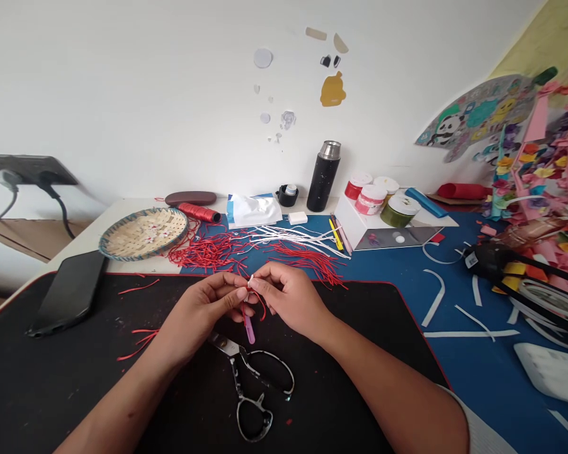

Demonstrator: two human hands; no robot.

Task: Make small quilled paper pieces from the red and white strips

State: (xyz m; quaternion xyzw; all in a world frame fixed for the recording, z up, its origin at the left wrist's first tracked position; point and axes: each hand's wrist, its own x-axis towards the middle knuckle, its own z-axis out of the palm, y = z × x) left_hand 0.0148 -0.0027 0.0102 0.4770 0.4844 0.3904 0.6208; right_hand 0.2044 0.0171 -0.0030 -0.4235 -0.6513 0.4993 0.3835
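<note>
Both my hands meet over the black mat (pixel 350 353). My left hand (pixel 218 299) pinches a red cord (pixel 263 309) near a small white piece (pixel 250 282). Close against it, my right hand (pixel 284 293) has thumb and finger closed on the same small white piece, whose shape is mostly hidden. Loose ends of the cord hang below the fingers. Beneath them lies a small purple tool (pixel 250 330), its upper part hidden. Scissors (pixel 250 378) with dark, worn handles rest on the mat just below my hands.
Bundles of cut red cords (pixel 208 250) and white cords (pixel 293 238) lie behind my hands. A woven basket (pixel 144 233) and a black phone (pixel 71 293) are at left. A black flask (pixel 324 176) stands by the wall; paint jars (pixel 372 199) sit on a white box to the right.
</note>
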